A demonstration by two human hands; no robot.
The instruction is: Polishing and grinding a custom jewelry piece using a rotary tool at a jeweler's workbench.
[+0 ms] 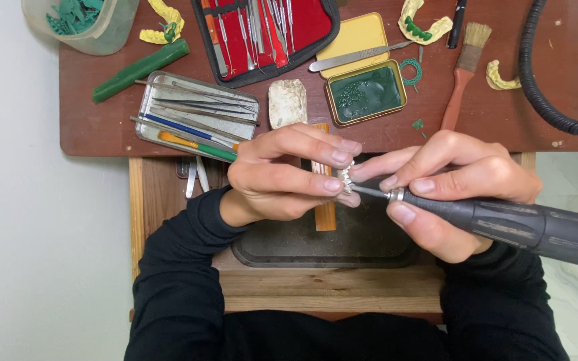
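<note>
My left hand [289, 175] pinches a small silvery metal piece [346, 175] between thumb and fingertips, just above a narrow wooden peg [325, 215]. My right hand [453, 190] grips a dark grey rotary handpiece [530, 227] like a pen. The handpiece's thin bur [368, 191] touches the metal piece. Both hands hover over a dark tray [342, 244] set in the wooden bench. The forefinger of my right hand reaches toward the left fingertips.
On the brown bench top lie an open metal tin of hand tools [195, 113], a red instrument case [265, 33], a tin of green wax [366, 93], a brush [463, 73], yellow dental casts [426, 27], a green wax stick [140, 70], a plastic tub [81, 23] and a black hose [543, 87].
</note>
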